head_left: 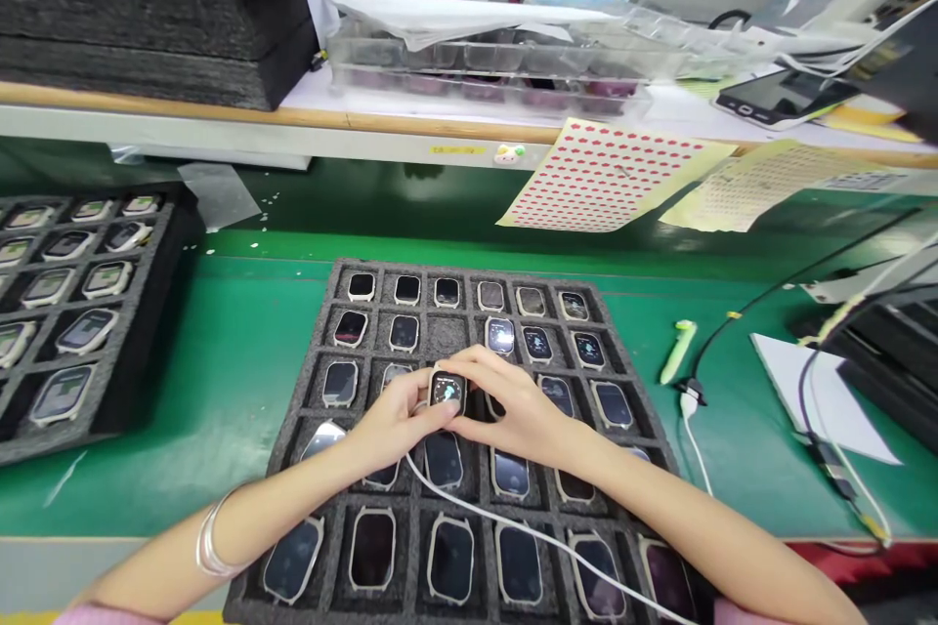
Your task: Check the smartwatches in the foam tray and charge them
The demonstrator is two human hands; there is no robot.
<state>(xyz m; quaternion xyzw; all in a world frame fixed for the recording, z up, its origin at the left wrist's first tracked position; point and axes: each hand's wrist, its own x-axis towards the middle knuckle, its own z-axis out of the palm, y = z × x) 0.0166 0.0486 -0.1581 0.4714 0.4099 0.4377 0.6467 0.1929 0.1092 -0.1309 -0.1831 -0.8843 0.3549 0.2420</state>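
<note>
Left hand (394,420) pinches the watch (448,393) by its left side, thumb over the bottom of the lit face, as I see from my remote seat; right hand (519,402) curls fingers over its top, thumb by the lower right corner. Together they hold it above the middle of the tray (445,337). Scanning from the left, I have a second tray (159,259) of watches, then a bracelet (212,537) on the left forearm. White cable (458,502) runs from beneath the left hand toward the lower right; I can't tell whether it joins the watch. Farther right lie a green tool (678,352) and paper (825,397).
</note>
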